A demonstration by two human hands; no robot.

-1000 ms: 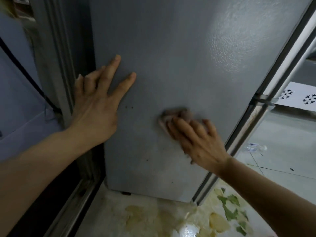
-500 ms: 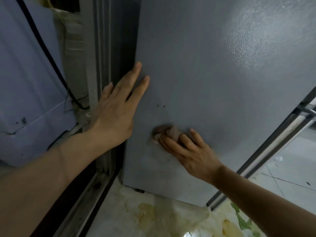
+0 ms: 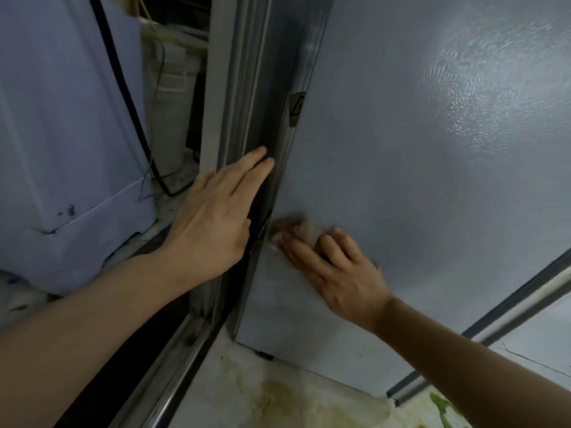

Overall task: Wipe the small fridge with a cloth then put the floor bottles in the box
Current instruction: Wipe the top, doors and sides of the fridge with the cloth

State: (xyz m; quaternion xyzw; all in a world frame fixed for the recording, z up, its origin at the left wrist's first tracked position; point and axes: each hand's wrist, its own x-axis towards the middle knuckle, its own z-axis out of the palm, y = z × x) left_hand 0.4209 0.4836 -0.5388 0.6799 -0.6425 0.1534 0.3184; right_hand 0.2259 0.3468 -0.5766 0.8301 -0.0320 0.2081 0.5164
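Step in hand: wiping, first half of the task. The right hand [image 3: 336,273] is pressing a small pinkish cloth [image 3: 296,231] flat against the grey side panel of the small fridge [image 3: 417,180], low down and right at the panel's left edge. Fingers are lying over the cloth, lightly bent; the cloth is blurred, so I'm reading it as mid-stroke.

The left hand [image 3: 216,217] is holding nothing: fingers straight and together, fingertips lying at the dark gap beside the fridge's rear corner, next to a metal frame rail [image 3: 228,88]. Looks like it's bracing, but I can't tell how much contact it's making. Hands are close, not touching.

A black cable [image 3: 129,103] is running down the pale wall [image 3: 61,118] on the left.

Next move, my call: sweep the cloth back right or up, as most of the panel above it is looking uncovered. Edge stroke needs care not to snag the cloth in the gap.

No floor bottles or box showing here, so step two isn't started.
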